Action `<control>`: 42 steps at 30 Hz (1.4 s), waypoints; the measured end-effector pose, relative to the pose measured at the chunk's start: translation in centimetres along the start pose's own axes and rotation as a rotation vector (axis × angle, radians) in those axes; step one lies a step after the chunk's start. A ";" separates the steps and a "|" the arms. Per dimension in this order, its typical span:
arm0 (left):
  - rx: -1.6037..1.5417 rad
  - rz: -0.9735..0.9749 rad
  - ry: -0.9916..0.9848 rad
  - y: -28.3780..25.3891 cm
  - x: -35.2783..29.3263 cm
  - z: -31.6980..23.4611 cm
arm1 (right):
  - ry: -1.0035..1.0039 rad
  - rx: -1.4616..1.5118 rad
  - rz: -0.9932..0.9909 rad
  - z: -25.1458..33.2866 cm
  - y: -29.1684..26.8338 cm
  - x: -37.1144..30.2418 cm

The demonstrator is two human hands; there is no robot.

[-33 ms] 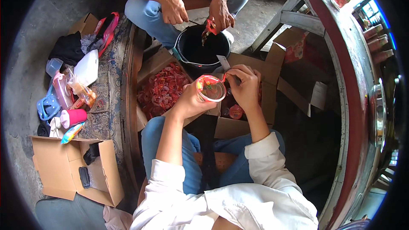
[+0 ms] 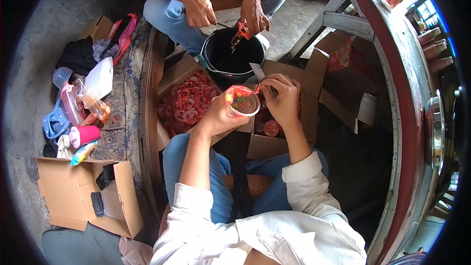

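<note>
2 hands meet over 1 small red-rimmed cup [image 2: 242,101], held up above the person's lap and in front of the black bucket [image 2: 234,58]. The left hand [image 2: 218,115] is clenched around the cup's side and tips its mouth toward the camera. The right hand [image 2: 282,99] is closed on a small blade [image 2: 257,72], its pinched fingers touching the cup's rim at the right; the blade's pale tip sticks up toward the bucket.

Just beyond, the bucket stands on the floor between 2 people. A second person sits opposite in jeans, 1 hand [image 2: 255,15] pinching a red wrapper [image 2: 241,30] over the bucket's mouth, the other hand [image 2: 200,10] hanging near its far rim.

Left of the cup, an open cardboard box [image 2: 172,81] holds a heap of red wrappers [image 2: 187,103]. Below the cup, another box [image 2: 265,146] shows 1 more red cup [image 2: 270,128] inside. Farther left, a patterned mat [image 2: 120,118] carries bags and a pink bottle [image 2: 84,134], with 1 open carton [image 2: 68,191] at its near end.
</note>
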State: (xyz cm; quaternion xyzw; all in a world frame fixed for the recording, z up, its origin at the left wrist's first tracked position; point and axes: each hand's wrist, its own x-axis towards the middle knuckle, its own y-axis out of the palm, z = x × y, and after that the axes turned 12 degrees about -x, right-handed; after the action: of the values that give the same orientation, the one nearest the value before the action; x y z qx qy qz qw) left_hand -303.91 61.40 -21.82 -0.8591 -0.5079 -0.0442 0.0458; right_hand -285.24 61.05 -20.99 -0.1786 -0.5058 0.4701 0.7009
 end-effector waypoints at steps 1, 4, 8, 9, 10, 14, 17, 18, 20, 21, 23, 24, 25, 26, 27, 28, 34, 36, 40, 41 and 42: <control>-0.001 0.000 0.001 0.0 0.1 0.1 | 0.000 0.058 0.055 -0.4 0.0 0.2; -0.110 -0.071 0.024 -0.1 0.2 0.4 | 0.081 0.275 0.162 -1.0 -0.5 0.6; 0.084 -0.134 0.016 -0.3 0.4 -0.2 | 0.083 0.478 0.208 -1.3 -1.4 0.9; 0.219 -0.147 0.009 -0.4 0.4 -0.4 | 0.086 0.478 0.210 -1.2 -1.4 0.8; 0.220 -0.150 0.010 -0.3 0.3 -0.3 | 0.076 0.452 0.244 -1.1 -1.5 0.9; 0.503 -0.197 0.080 -0.2 -0.1 0.0 | 0.038 0.439 0.247 -0.6 -0.3 0.4; 0.596 -0.181 0.114 0.0 -0.1 -0.2 | 0.055 0.384 0.242 -0.4 0.5 0.1; 0.585 -0.184 0.144 0.1 -0.1 -0.3 | 0.061 0.386 0.235 -0.4 0.8 0.0; 0.627 -0.235 0.190 0.1 0.1 -0.2 | -0.111 0.179 0.079 -0.3 1.1 -0.2; 0.666 -0.292 0.237 0.0 0.1 -0.1 | -0.107 0.180 0.077 -0.2 1.3 -0.3; 0.656 -0.238 0.141 -0.1 0.0 -0.4 | -0.035 0.193 0.076 0.2 1.5 -0.4; 0.681 -0.230 0.138 -0.1 -0.1 -0.3 | -0.034 0.194 0.077 0.3 1.6 -0.5; 0.704 -0.225 0.135 0.1 0.0 -0.5 | -0.043 0.170 0.066 0.5 1.5 -0.5; 0.704 -0.230 0.134 0.3 0.0 -0.7 | -0.053 0.147 0.055 0.7 1.5 -0.5; 0.691 -0.262 0.144 0.6 0.1 -0.9 | -0.057 0.148 0.058 0.8 1.5 -0.5; 0.675 -0.291 0.154 0.8 0.1 -1.0 | -0.057 0.138 0.052 1.0 1.4 -0.6; 0.629 -0.318 0.201 0.5 0.4 -1.0 | -0.040 0.165 0.059 0.5 1.3 -0.1; 0.599 -0.295 0.181 0.5 0.4 -0.8 | -0.039 0.181 0.074 0.1 1.2 -0.2; 0.548 -0.257 0.163 0.2 0.2 -1.2 | -0.028 0.184 0.094 0.1 1.0 0.0; 0.549 -0.259 0.166 0.1 0.1 -1.3 | -0.028 0.193 0.098 0.1 0.9 0.0; 0.538 -0.244 0.145 0.0 0.0 -1.3 | -0.031 0.193 0.096 0.0 0.9 0.0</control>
State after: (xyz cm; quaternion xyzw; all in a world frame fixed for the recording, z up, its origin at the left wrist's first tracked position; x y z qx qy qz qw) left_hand -303.98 61.26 -20.53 -0.7432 -0.5963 0.0254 0.3023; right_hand -285.71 61.52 -21.62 -0.1272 -0.4597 0.5524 0.6836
